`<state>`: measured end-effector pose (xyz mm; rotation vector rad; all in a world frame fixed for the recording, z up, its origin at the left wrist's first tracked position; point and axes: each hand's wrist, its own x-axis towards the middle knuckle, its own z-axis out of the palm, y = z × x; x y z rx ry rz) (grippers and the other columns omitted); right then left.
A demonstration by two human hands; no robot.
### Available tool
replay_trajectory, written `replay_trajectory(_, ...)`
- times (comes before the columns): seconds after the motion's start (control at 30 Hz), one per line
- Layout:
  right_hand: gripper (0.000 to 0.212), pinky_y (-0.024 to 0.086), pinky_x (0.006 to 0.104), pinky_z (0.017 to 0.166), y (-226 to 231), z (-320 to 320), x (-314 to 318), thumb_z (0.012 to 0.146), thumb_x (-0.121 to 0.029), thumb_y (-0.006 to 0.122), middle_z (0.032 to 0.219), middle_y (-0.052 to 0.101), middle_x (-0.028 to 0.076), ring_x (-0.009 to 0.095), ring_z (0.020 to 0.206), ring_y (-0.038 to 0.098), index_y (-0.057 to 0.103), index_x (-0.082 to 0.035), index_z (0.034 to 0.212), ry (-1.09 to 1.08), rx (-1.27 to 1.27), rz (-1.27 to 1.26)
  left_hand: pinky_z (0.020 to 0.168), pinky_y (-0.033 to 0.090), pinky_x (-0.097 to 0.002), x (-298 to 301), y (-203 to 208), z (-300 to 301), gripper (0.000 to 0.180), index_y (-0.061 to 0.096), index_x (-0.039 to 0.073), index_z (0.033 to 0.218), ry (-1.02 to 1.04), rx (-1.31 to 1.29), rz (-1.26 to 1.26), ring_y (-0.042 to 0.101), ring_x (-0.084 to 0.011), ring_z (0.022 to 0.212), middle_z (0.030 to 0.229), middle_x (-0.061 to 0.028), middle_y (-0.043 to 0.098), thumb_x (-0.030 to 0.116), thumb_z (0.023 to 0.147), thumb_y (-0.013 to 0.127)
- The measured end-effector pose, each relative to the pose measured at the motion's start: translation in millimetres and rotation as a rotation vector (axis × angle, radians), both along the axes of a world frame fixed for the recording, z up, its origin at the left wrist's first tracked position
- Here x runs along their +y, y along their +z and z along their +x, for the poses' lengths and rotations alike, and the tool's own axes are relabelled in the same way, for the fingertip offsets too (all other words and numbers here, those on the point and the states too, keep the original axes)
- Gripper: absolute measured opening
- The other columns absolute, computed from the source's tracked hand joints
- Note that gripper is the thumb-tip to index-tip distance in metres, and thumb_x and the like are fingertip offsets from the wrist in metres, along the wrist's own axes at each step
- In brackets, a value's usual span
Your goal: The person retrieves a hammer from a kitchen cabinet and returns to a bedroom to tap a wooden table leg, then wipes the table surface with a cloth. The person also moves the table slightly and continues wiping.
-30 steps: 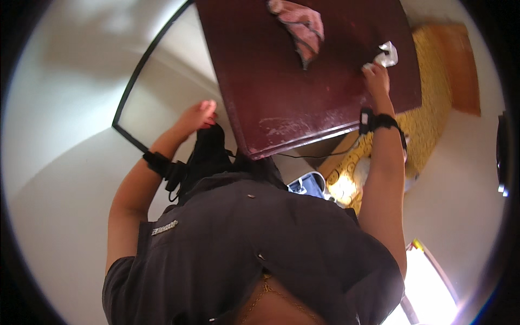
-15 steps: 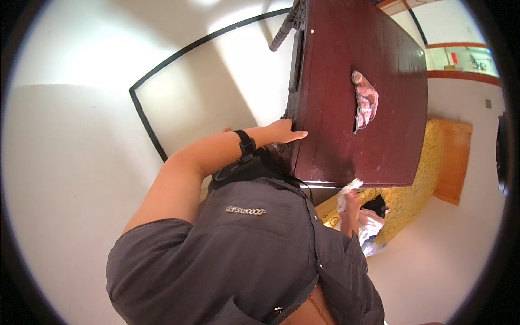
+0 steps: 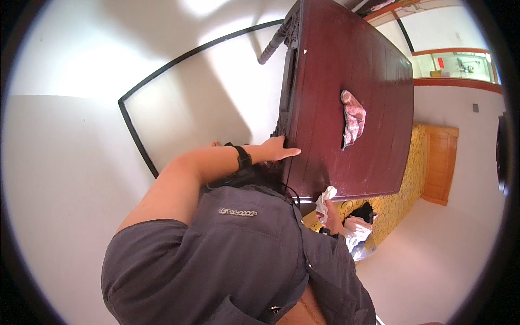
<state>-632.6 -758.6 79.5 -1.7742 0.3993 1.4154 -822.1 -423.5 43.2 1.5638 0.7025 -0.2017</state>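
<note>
At the near left edge of a dark red wooden table [image 3: 374,65], my left hand [image 3: 275,150] rests with its thumb stretched out on the top. The other fingers are partly hidden at the table's side. My right hand [image 3: 332,214] is closed around a crumpled white tissue [image 3: 325,198] at the table's near edge, close to the corner. Whether it is paper or thin cloth I cannot tell. A pink and white patterned cloth [image 3: 353,120] lies bunched on the tabletop, apart from both hands.
Right of the table, a yellow patterned surface [image 3: 409,187] ends at an orange wooden panel [image 3: 440,162]. White and black bundled items [image 3: 357,227] lie there near my right arm. A small white speck [image 3: 305,52] is on the table. Black-edged pale floor [image 3: 200,97] is at left.
My view has shifted, so the table and pink cloth appear further left and lower. My right hand, with the white tissue, has come nearer the table's edge. My left hand stays at the table's side.
</note>
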Motion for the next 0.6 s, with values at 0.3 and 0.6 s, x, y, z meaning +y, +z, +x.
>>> replay_trajectory(0.3,0.031,0.031,0.0222,0.038,20,-28,24,0.092,-0.045,0.051,0.062,0.051,-0.002,0.01,0.048,0.047,0.056,-0.016,0.084,-0.07,0.054,0.046,0.082,0.047,-0.0398,7,8,-4,0.095,0.047,-0.014,0.117,0.012,-0.01,0.033,0.061,-0.0343,0.097,0.101,-0.0266,0.061,0.07,0.074,0.057)
replay_trajectory(0.6,0.037,0.033,0.0219,0.041,33,-32,38,0.088,-0.055,0.054,0.06,0.051,-0.004,0.008,0.045,0.045,0.056,-0.019,0.083,0.144,0.165,0.162,0.08,0.048,-0.0373,11,-2,-4,0.083,0.055,-0.008,0.113,0.131,-0.033,0.1,0.063,-0.029,0.09,0.099,-0.0201,0.064,0.068,0.077,0.056)
